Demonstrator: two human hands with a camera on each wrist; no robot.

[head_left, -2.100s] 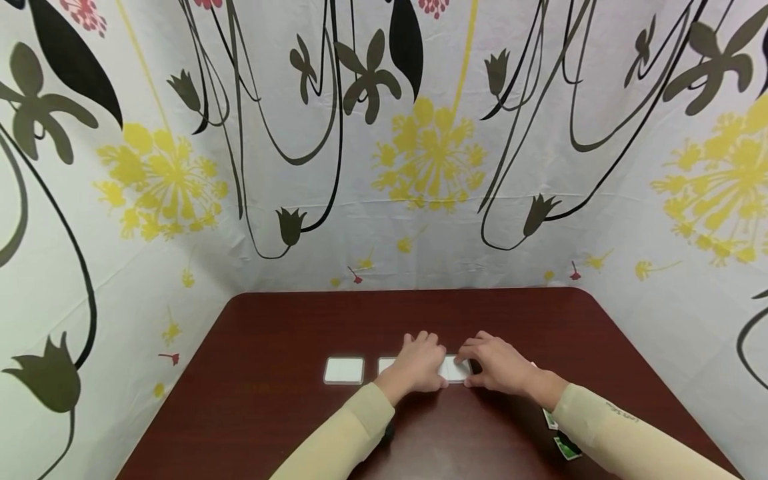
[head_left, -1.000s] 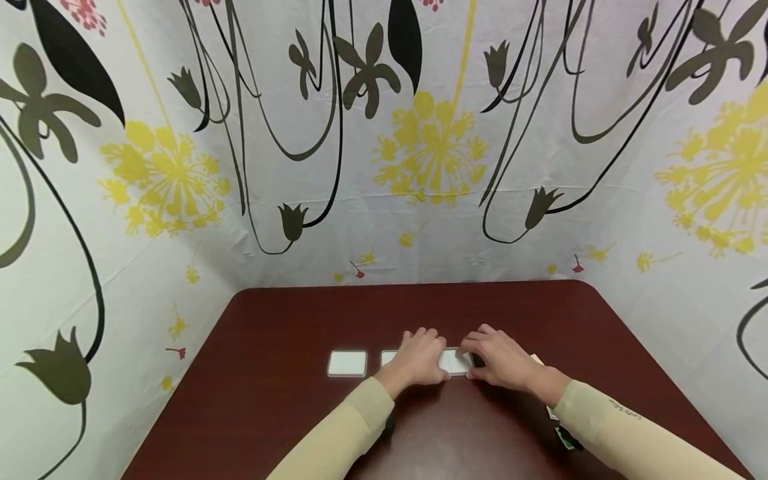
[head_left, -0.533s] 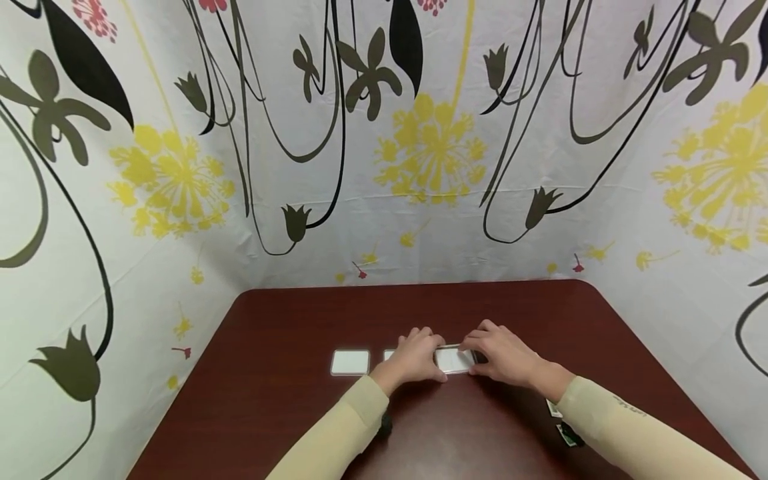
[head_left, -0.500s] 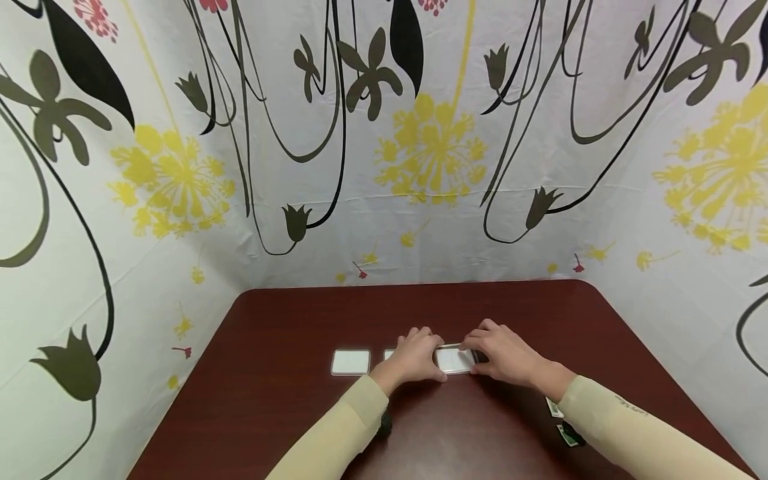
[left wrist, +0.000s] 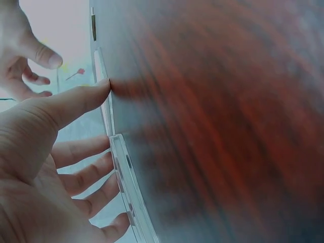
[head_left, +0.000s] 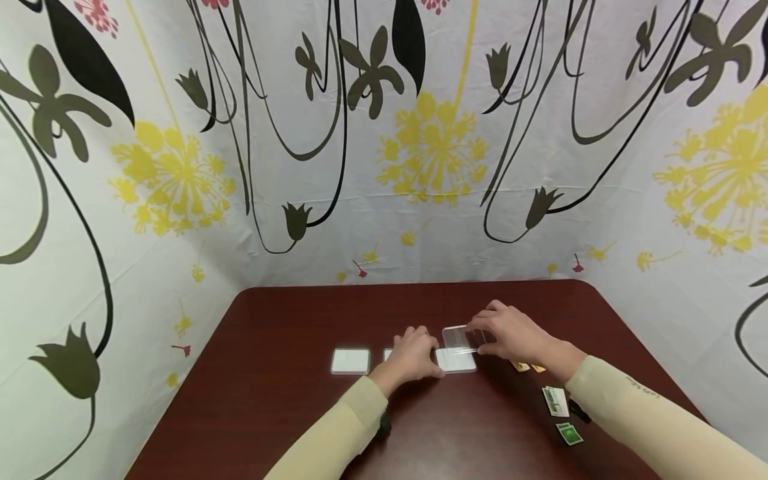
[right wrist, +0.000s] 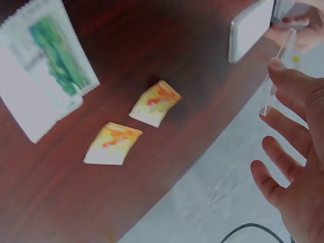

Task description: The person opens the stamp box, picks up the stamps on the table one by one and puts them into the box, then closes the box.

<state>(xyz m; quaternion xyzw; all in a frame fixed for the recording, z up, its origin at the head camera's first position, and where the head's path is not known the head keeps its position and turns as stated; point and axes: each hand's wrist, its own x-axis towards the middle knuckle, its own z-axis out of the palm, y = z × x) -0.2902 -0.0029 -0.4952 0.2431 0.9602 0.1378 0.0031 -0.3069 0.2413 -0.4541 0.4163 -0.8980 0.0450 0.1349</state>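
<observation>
My left hand grips the left end of a flat white-filled clear case on the table, thumb at its near edge. In the left wrist view the thumb tip meets the case's side, and the other fingers lie beside a second case. My right hand pinches a thin clear plastic lid, raised and tilted above the far side of the first case. The right wrist view shows this lid edge-on between thumb and index finger, the other fingers loosely bent. My left hand mostly hides the second case in the head view.
Another white-filled case lies at the left of the row. To the right are white-and-green stamps, green stamps and two orange-yellow stamps with perforated edges. Patterned cloth hangs behind the dark red table.
My right hand has lifted the clear lid off the case, moving up and back. The left hand stays at the case. More stamps show beside the right sleeve.
</observation>
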